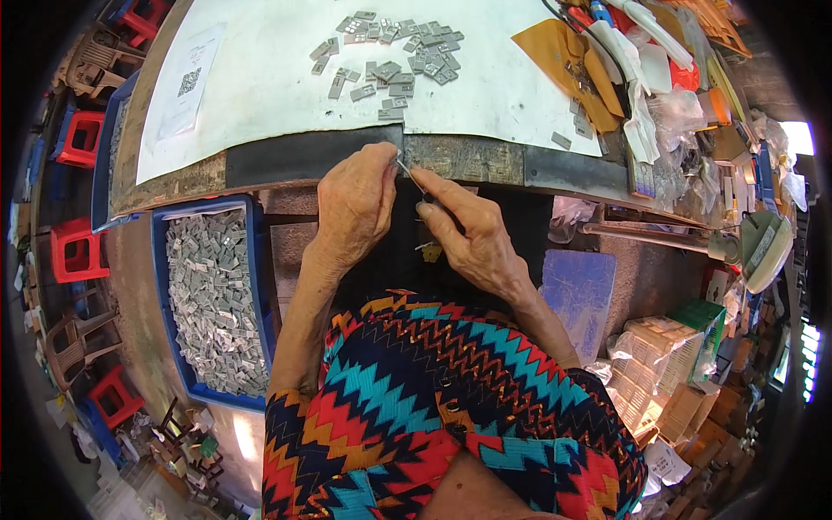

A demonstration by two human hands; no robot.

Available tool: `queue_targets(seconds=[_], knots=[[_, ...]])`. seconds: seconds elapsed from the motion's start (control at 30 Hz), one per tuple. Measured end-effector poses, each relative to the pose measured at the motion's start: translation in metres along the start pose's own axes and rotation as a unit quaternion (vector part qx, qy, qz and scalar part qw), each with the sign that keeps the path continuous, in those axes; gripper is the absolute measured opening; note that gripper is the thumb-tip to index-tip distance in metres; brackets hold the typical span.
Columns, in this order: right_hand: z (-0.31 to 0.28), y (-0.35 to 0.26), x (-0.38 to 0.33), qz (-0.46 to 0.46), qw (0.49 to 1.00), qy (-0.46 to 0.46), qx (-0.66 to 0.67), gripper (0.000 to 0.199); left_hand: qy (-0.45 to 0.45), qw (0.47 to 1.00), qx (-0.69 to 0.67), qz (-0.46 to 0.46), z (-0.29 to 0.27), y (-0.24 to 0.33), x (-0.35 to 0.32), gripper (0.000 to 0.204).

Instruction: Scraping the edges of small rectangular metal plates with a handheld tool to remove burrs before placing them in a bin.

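At the front edge of the workbench (pixel 468 165), my two hands meet. My left hand (pixel 357 204) is closed, its fingertips pinched; what they hold is hidden behind them. Thumb and fingers of my right hand (pixel 472 227) grip a thin metal tool (pixel 411 176), slim like a rod, whose tip reaches the left fingertips. Beyond the hands, many small flat grey pieces (pixel 433 62) lie loosely scattered on a white sheet (pixel 260 78). Some of these pieces show round holes or marks.
On my left stands a blue bin (pixel 163 286) heaped with similar grey pieces. A printed paper (pixel 192 82) lies at the bench's left. A brown envelope-like sheet (pixel 555 48), cables and plastic wrap clutter the right. A lamp (pixel 767 251) juts in there, above a blue board (pixel 579 299).
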State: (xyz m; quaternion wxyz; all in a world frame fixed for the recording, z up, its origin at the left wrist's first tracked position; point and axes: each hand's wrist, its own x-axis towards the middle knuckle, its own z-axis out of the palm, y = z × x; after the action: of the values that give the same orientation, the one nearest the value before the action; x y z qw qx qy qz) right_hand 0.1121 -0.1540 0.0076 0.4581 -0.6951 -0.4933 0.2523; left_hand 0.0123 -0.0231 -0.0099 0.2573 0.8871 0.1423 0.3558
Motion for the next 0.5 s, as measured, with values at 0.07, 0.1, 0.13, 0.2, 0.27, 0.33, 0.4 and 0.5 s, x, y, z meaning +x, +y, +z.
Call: queue_targets(seconds=[0.07, 0.1, 0.13, 0.2, 0.27, 0.33, 0.4, 0.5], knots=[[0.0012, 0.0034, -0.001, -0.042, 0.997, 0.025, 0.055, 0.034, 0.008, 1.0, -0.018, -0.006, 0.0028, 0.0016, -0.0009, 0.017], [0.0018, 0.0057, -0.0011, -0.041, 0.997, 0.025, 0.055, 0.034, 0.017, 0.999, -0.036, -0.013, 0.0047, 0.0024, -0.0018, 0.017], [0.0025, 0.008, -0.0009, -0.047, 0.996, 0.031, 0.065, 0.033, 0.016, 0.999, -0.037, -0.013, 0.0065, 0.0025, -0.0037, 0.017], [0.0016, 0.0061, -0.0003, -0.055, 0.995, 0.035, 0.076, 0.032, 0.018, 0.999, -0.041, -0.03, 0.0084, 0.0026, -0.0064, 0.017], [-0.001, -0.0006, -0.0015, 0.07, 0.987, -0.006, 0.147, 0.031, 0.016, 0.999, -0.034, -0.039, 0.0088, 0.0036, -0.0072, 0.017], [-0.0005, 0.0012, -0.0014, 0.111, 0.973, -0.016, 0.202, 0.03, 0.013, 0.998, -0.028, -0.048, 0.0091, 0.003, -0.0085, 0.017], [-0.0007, 0.0031, 0.0009, 0.15, 0.955, -0.025, 0.256, 0.03, -0.004, 0.999, -0.014, -0.048, 0.0067, 0.0018, -0.0088, 0.017], [0.0005, 0.0055, 0.0067, 0.168, 0.927, -0.049, 0.333, 0.031, -0.011, 0.998, 0.006, -0.056, -0.0001, 0.0014, -0.0048, 0.015]])
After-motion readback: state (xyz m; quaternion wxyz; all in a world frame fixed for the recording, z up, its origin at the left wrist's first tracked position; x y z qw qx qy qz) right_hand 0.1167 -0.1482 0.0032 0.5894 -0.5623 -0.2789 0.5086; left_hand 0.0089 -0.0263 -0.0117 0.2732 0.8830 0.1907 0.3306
